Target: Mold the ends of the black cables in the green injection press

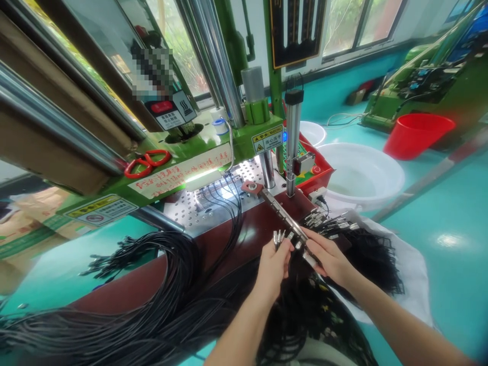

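My left hand [271, 268] is closed on several cable connectors [279, 237], whose silver metal ends stick up above the fingers. Its thumb and fingertips are beside a long, narrow metal mould bar [284, 215], which slants over the dark red table edge. My right hand [328, 256] is closed around the near end of this bar, with metal connector ends showing below its fingers. A copper-coloured block with a round hole [251, 187] is at the bar's far end. Black cables hang beneath both hands, and their exact paths are hard to make out.
A green press [244, 140] stands ahead, with a lit perforated plate [183, 208] under it. Red-handled scissors [148, 163] lie on its ledge. Black cable bundles [175, 259] cover the left side. A white sack [414, 269] of cables, a white tub [362, 173] and a red bucket [417, 134] are at right.
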Tool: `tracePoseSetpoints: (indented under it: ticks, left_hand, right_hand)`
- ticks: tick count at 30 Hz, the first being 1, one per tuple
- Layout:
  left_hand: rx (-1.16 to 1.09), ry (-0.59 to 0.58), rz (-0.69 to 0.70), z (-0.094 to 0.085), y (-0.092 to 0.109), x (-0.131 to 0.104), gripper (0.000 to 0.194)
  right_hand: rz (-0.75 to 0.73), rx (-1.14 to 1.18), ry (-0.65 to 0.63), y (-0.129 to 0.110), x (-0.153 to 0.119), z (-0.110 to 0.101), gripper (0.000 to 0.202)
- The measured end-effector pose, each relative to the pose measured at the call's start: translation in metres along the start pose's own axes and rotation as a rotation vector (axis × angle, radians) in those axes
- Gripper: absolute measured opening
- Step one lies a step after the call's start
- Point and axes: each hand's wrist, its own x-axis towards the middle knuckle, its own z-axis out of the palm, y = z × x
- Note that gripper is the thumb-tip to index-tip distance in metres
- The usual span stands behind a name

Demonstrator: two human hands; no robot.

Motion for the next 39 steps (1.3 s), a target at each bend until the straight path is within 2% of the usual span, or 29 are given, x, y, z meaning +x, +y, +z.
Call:
tracePoseSetpoints:
  ticks: [8, 13, 16, 19, 22, 28, 35, 39]
  left_hand:
    - [0.042, 0.037, 0.007, -0.001, -0.003, 0.002, 0.038]
    - [0.179, 0.073, 0.122, -0.008, -0.01, 0.002, 0.036]
    - [0.235, 0.082, 0.231, -0.011, -0.007, 0.002, 0.035]
    - [0.189, 0.197, 0.329, -0.011, 0.002, 0.002, 0.037]
    - [0.096, 0.305, 0.351, -0.012, 0.008, 0.003, 0.033]
    - [0.144, 0.118, 0.267, -0.013, 0.004, 0.01, 0.033]
    - [0.197, 0.111, 0.253, -0.016, 0.002, 0.014, 0.031]
    - [0.224, 0.136, 0.296, -0.017, -0.002, 0.016, 0.031]
  right_hand:
    - [0.026, -0.003, -0.043, -0.002, -0.001, 0.0, 0.057]
    - [-0.009, -0.099, -0.099, 0.001, 0.002, 0.001, 0.058]
    - [0.022, -0.047, -0.091, 0.001, 0.002, 0.002, 0.058]
    - [0.048, 0.01, -0.027, -0.001, 0.001, 0.001, 0.058]
    - [0.043, 0.008, -0.01, -0.002, 0.0, -0.001, 0.059]
    - [0.056, 0.003, -0.061, 0.001, 0.002, -0.003, 0.06]
    - [0.044, -0.03, -0.071, 0.008, 0.004, -0.006, 0.063]
    - [-0.022, -0.133, -0.077, 0.003, 0.003, -0.003, 0.057]
